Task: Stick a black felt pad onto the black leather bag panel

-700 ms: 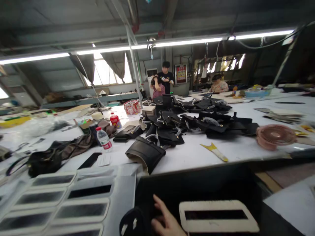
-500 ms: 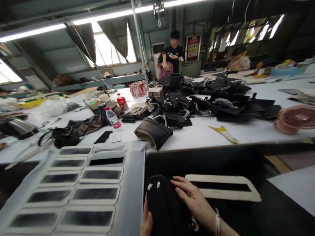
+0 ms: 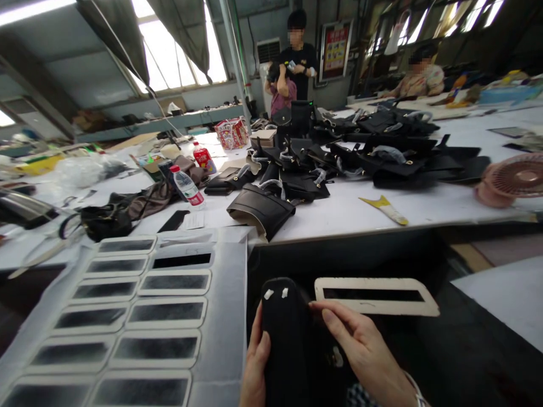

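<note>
A black bag (image 3: 284, 345), seen end-on with two small white tabs on its top end, stands between my hands low in the middle. My left hand (image 3: 257, 362) wraps round its left side, thumb on the near face. At the upper right edge of the bag, my right hand (image 3: 360, 339) pinches the black material with thumb and fingers together. A small metal fitting in clear wrap (image 3: 337, 357) shows under my right hand. Just beyond that hand lies a pale rounded panel (image 3: 428, 305) with a black strip along its middle.
To my left, a whitish sheet (image 3: 224, 322) carries several white-edged panels with dark centres. Across the white table (image 3: 339, 220) lie black handbags (image 3: 263, 206), a water bottle (image 3: 187, 186), a yellow-white scraper-like piece (image 3: 384, 209) and a pink fan (image 3: 511, 178). People are farther back.
My right hand has gone from lying along the bag's side with spread fingers to pinching its upper edge. My left hand keeps its hold. The view has tipped downward.
</note>
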`<state>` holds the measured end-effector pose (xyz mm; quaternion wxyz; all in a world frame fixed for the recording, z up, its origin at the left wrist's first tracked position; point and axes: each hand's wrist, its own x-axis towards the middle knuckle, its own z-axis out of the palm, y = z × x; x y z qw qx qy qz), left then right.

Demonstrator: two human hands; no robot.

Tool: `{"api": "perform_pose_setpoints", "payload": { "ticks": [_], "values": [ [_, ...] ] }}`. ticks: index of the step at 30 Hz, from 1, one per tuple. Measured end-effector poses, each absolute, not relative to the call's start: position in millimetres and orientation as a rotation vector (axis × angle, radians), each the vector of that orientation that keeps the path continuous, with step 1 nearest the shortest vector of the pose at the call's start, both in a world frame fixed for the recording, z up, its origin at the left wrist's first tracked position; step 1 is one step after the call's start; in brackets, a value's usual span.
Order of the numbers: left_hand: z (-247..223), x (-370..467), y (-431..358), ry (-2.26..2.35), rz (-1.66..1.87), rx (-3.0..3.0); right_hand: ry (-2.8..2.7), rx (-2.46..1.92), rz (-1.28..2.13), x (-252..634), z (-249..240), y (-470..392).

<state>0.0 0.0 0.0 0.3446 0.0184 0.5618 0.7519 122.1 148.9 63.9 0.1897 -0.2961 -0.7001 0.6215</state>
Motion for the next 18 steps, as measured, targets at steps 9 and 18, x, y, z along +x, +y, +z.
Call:
{"api": "perform_pose_setpoints", "payload": {
  "ticks": [9,18],
  "values": [
    [4,-1,4,1.528,2.007,-0.102,-2.017,-0.707,1.506,97,75,122],
    [12,9,18,2.015,2.209,0.026,-2.181,-0.56,0.931,85,58,128]
  ]
}}
